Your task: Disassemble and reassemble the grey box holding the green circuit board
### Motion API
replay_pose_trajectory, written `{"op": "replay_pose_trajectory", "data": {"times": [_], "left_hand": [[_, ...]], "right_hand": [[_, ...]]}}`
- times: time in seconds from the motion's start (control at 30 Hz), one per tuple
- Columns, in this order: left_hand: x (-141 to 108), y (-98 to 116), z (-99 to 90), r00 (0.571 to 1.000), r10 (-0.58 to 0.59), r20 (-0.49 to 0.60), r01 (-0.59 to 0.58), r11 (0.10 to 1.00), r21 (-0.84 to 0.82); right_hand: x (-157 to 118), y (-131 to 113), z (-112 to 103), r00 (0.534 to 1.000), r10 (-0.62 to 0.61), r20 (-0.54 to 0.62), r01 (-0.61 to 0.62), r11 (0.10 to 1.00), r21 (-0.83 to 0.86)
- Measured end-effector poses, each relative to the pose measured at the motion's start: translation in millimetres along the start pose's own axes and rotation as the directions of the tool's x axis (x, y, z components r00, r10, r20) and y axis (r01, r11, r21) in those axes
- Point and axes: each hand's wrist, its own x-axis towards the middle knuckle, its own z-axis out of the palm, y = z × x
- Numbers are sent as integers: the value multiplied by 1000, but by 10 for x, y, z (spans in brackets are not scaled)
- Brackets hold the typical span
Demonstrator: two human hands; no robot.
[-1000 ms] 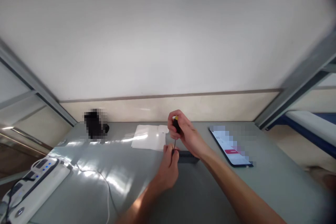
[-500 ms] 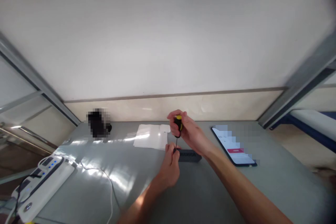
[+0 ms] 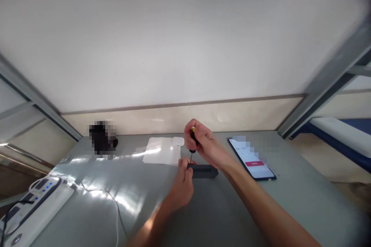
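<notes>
My right hand (image 3: 201,141) is wrapped round the black and yellow handle of a screwdriver (image 3: 193,139). Its thin shaft points down, with the tip at the left end of a dark slotted box (image 3: 204,171) lying on the grey table. Fingers of my left hand (image 3: 183,185) pinch that same end of the box, close beside the screwdriver tip. Whether a screw sits under the tip is too small to see.
White paper (image 3: 162,150) lies behind my left hand, with a small white case (image 3: 177,141) at its corner. A lit phone (image 3: 252,162) is at right. At left are a black pixelated object (image 3: 101,139), a white power strip (image 3: 37,208) and cables (image 3: 116,204).
The whole view has shifted slightly, so things sit a little further left. My right hand has turned round the screwdriver handle, its fingers now covering more of it. My left hand keeps its hold.
</notes>
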Motion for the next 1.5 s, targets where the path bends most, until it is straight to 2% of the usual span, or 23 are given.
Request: {"op": "replay_pose_trajectory", "data": {"times": [0.1, 0.23, 0.37, 0.47, 0.6, 0.67, 0.73, 0.83, 0.87, 0.93, 0.97, 1.0, 1.1, 1.2, 1.3, 1.4, 1.5], "left_hand": [[-3, -9, 0, 1000, 21, -5, -21, 1000, 12], [3, -32, 20, 1000, 4, -5, -4, 1000, 11], [17, -89, 60, 1000, -27, -4, 26, 1000, -4], [21, -142, 81, 1000, -27, -14, 27, 1000, 6], [20, -154, 69, 1000, -16, -23, 16, 1000, -1], [18, -133, 52, 1000, 5, -27, -5, 1000, -10], [14, -113, 36, 999, 31, -29, -32, 999, -7], [13, -108, 27, 999, 38, -33, -38, 999, 3], [15, -113, 26, 998, 39, -47, -39, 999, 0], [25, -120, 19, 994, 61, -88, -61, 998, -6], [31, -119, 11, 991, 85, -106, -85, 996, 2], [35, -115, -4, 986, 115, -119, -114, 993, 18], [35, -68, -92, 970, 213, -118, -205, 975, 81], [20, 40, -245, 954, 289, -77, -272, 945, 179], [14, 224, -430, 948, 317, 40, -307, 870, 386], [26, 433, -585, 953, 219, 210, -301, 776, 555], [39, 564, -651, 949, 148, 280, -299, 709, 638]], "right_hand": [[-6, -36, -16, 999, 51, 14, -51, 998, -32], [-18, -52, -34, 999, 20, 32, -16, 993, -119], [-29, 10, -10, 997, 41, 62, -37, 998, -54], [-37, 42, 27, 998, 46, 36, -44, 998, -55], [-49, -21, 45, 997, 71, 25, -64, 976, -208], [-61, -88, 31, 990, 133, 43, -113, 942, -315], [-81, -161, -2, 989, 144, 28, -119, 902, -415], [-147, -239, -104, 992, -14, -123, -48, 877, -479], [-184, -248, -157, 974, -83, -212, -25, 886, -463], [-281, -231, -291, 903, -135, -407, -32, 925, -378], [-339, -202, -369, 876, -106, -471, -54, 948, -313], [-399, -158, -449, 868, -43, -495, -96, 963, -253], [-563, 46, -673, 849, 114, -517, -243, 951, -190], [-640, 290, -812, 849, 147, -508, -323, 905, -277], [-628, 459, -860, 850, 177, -495, -372, 869, -328], [-622, 468, -861, 867, 179, -466, -386, 832, -399], [-696, 320, -860, 895, 216, -390, -394, 793, -464]]}}
